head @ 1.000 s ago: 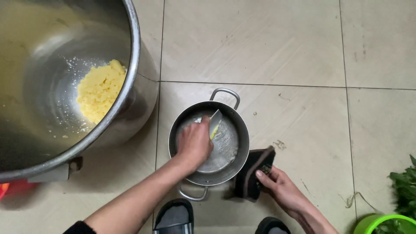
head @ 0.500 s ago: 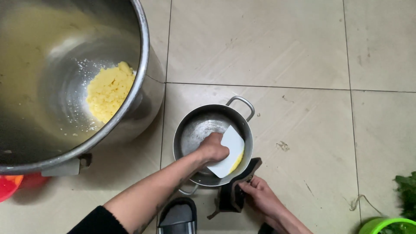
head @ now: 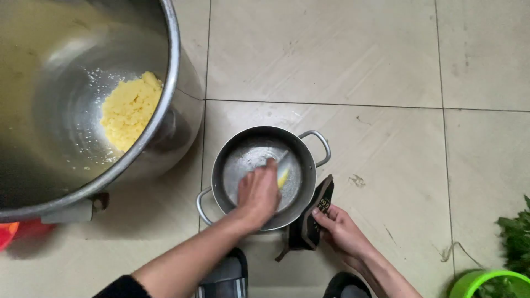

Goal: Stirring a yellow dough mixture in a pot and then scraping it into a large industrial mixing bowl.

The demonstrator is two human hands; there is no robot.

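Observation:
A small steel pot (head: 220, 165) with two loop handles stands on the tiled floor. My left hand (head: 258, 194) is down inside it, shut on a white scraper (head: 283, 175) whose edge carries a bit of yellow dough; the scraper is blurred. My right hand (head: 339, 229) grips a dark cloth (head: 310, 221) pressed against the pot's right side. At upper left is a very large steel pot (head: 168, 83), holding a lump of yellow crumbly dough (head: 130, 110) with white specks scattered around it.
Beige floor tiles (head: 359, 55) spread out beyond the pots. My sandalled feet (head: 226, 276) are at the bottom edge. A green basin (head: 486, 282) and leafy greens (head: 516, 234) sit at lower right. Something red (head: 8, 234) peeks out at lower left.
My left hand has swept the scraper from the pot's near right wall toward its far side. The small pot has turned, its far handle swinging right. My right hand stays on the cloth.

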